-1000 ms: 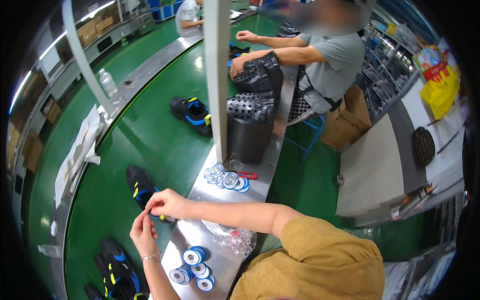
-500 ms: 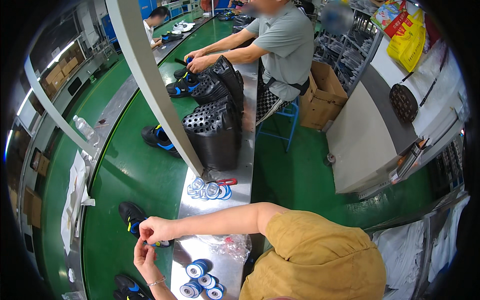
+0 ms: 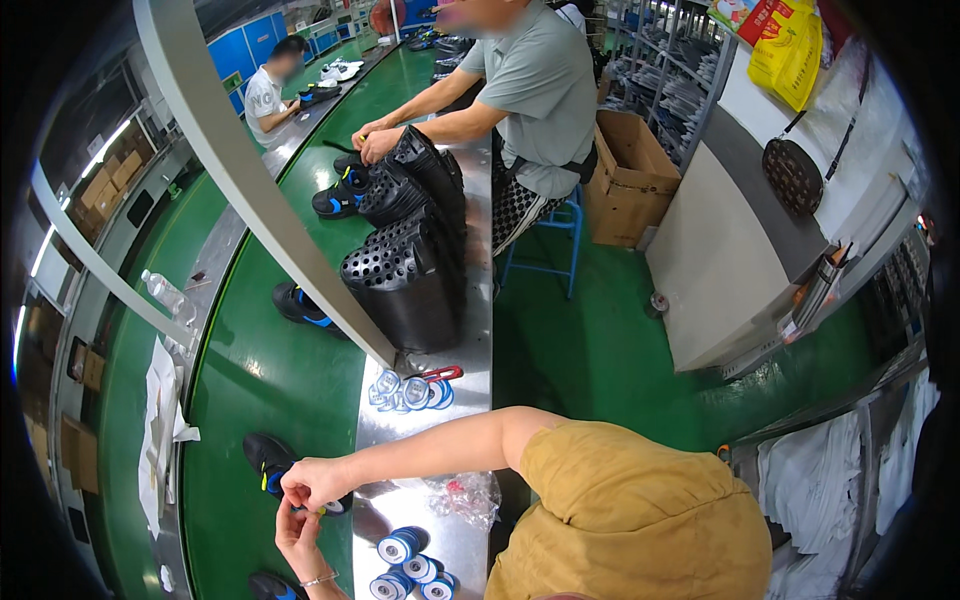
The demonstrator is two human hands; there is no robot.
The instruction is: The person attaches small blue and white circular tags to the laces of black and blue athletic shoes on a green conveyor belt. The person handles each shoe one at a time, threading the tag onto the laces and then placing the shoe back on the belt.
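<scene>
Now the co-worker's hands (image 3: 380, 147), well apart a second ago, come in close together, side by side!

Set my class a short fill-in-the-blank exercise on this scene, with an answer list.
1. The bracelet circles the person's ____ wrist.
2. The black shoe partly behind the person's right hand rests on a ____ surface.
3. The utility knife beside the round discs is ____.
4. The co-worker sits on a ____ stool.

Answers: left; green; red; blue.

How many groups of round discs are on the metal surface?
2. One group of discs lies beside the red tool; the other group is near the picture's bottom edge. Some discs may be hidden underneath.
</scene>
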